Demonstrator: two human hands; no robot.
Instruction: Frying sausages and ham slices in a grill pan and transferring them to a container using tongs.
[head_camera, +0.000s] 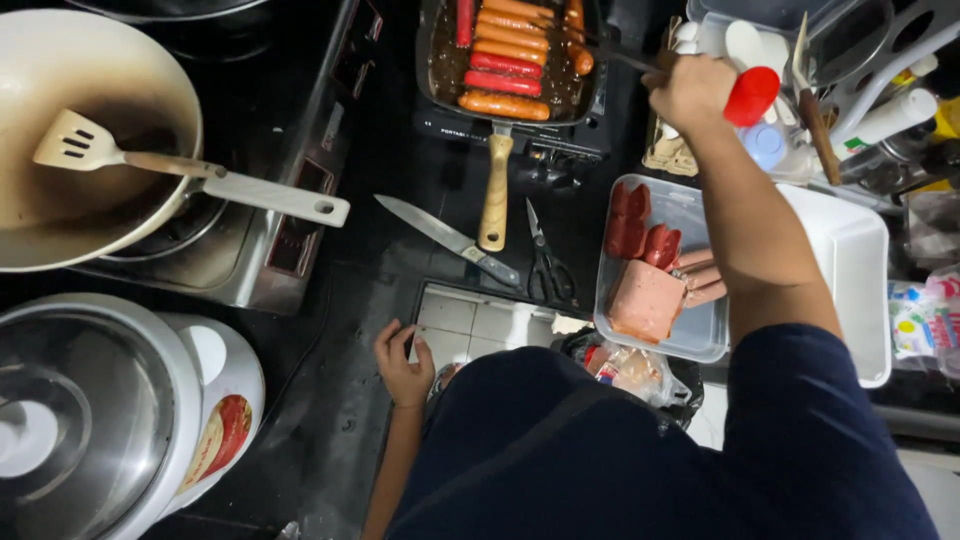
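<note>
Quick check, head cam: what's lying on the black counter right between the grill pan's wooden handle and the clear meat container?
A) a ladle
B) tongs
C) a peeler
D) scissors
D: a pair of black-handled scissors lies on the counter just right of the grill pan's wooden handle and left of the clear meat container; the kitchen knife lies on the handle's other side.

sausages (505, 62): red and orange, glossy
square pan (432, 60): black, pale wooden handle
round pan (95, 90): cream, browned inside
spatula (75, 142): cream slotted blade
counter (330, 420): black
meat block (646, 300): pink
container (690, 345): clear
sleeve (800, 430): dark navy
cooker (215, 400): white, red label
</note>
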